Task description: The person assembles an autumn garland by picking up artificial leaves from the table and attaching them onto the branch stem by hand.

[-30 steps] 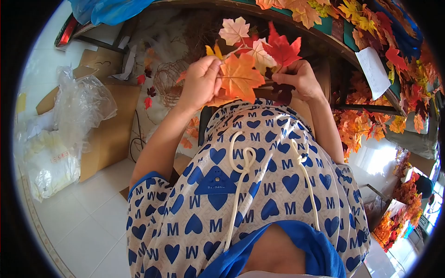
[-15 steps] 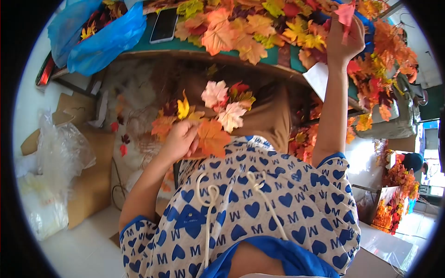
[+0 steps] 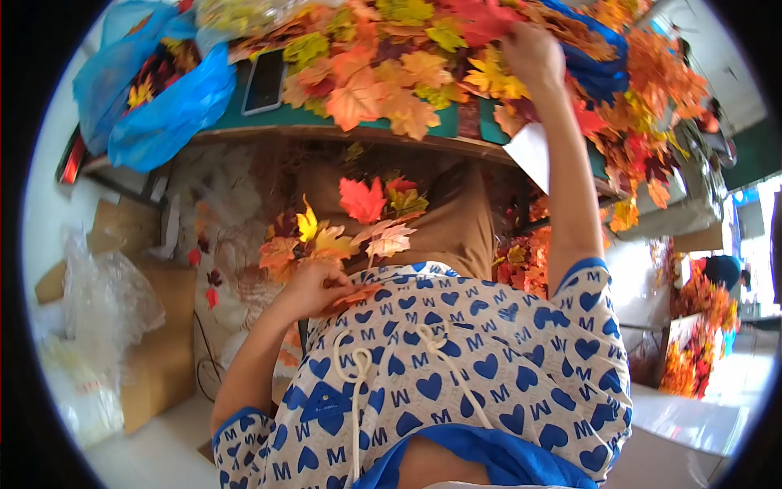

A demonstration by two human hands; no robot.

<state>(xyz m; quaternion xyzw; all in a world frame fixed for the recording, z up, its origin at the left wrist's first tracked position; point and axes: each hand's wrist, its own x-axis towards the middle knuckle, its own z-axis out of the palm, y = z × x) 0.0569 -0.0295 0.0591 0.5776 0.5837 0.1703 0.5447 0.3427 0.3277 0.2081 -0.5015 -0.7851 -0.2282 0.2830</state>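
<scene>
In front of my waist, my left hand (image 3: 314, 287) is closed, thumb and fingers pinched at an orange artificial maple leaf (image 3: 358, 295). Around it is a bunch of artificial maple leaves: a red leaf (image 3: 362, 201), a pale peach leaf (image 3: 389, 239), a yellow leaf (image 3: 307, 222) and orange ones. How they are joined is hidden. Over the table, my right hand (image 3: 535, 55) reaches into the leaf pile (image 3: 423, 69). Its fingers are curled at the edge of a bright red maple leaf (image 3: 486, 22), which is slightly blurred.
A phone (image 3: 265, 81) lies on the green tabletop (image 3: 232, 114), near a blue plastic bag (image 3: 175, 114) with leaves inside. White paper (image 3: 529, 155) sticks out over the table edge. A cardboard box (image 3: 159, 342) and clear plastic bags (image 3: 106, 301) stand at left. Another person (image 3: 722, 270) is far right.
My right hand has moved left and lower over the pile. The leaves at my left hand have turned; a red leaf shows where pale ones were. The whole view has shifted slightly.
</scene>
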